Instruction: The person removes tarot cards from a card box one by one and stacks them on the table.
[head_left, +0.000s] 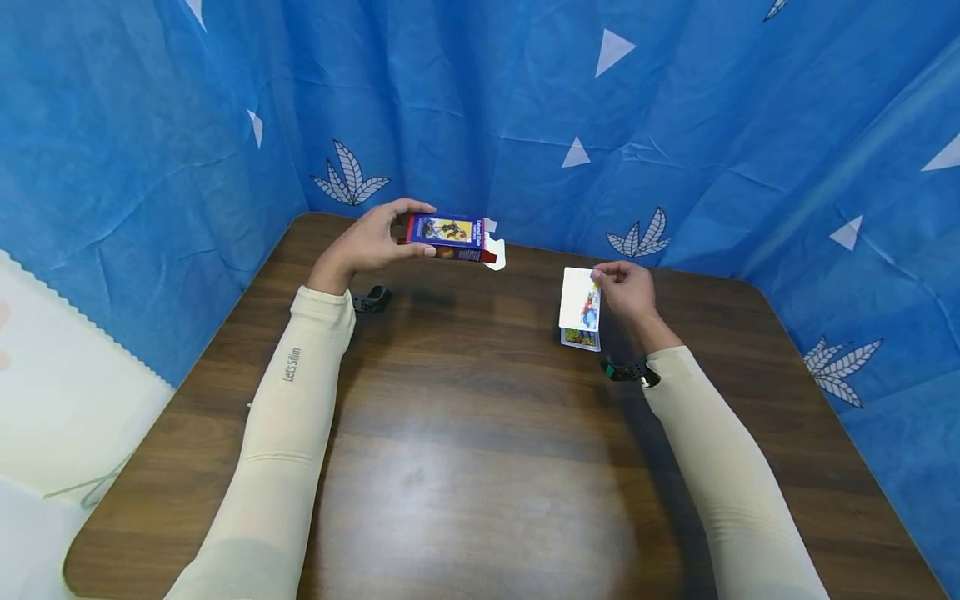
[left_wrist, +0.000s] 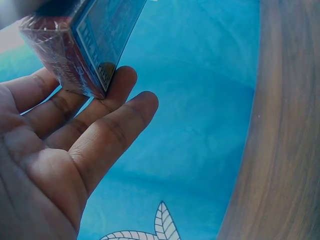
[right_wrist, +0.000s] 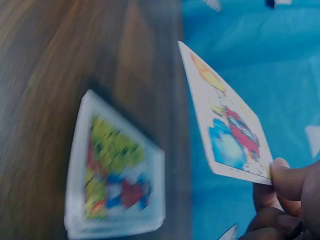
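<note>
My left hand [head_left: 372,237] grips a blue and red card box [head_left: 450,236] by its left end, thumb along the front edge and fingers behind. The box's white end flap [head_left: 495,250] hangs open on the right. In the left wrist view, clear wrap shines on the end of the box [left_wrist: 55,55]. Between thumb and fingers, my right hand [head_left: 628,292] pinches one white-bordered picture card [right_wrist: 227,122] by its corner. Below that card, a stack of cards [right_wrist: 120,180] lies face up on the table, partly covered by the held card in the head view.
The brown wooden table [head_left: 450,375] extends below both hands. A blue curtain [head_left: 487,108] with white leaves and triangles hangs along its back and sides. Black straps [head_left: 372,299] circle the wrists below the hands.
</note>
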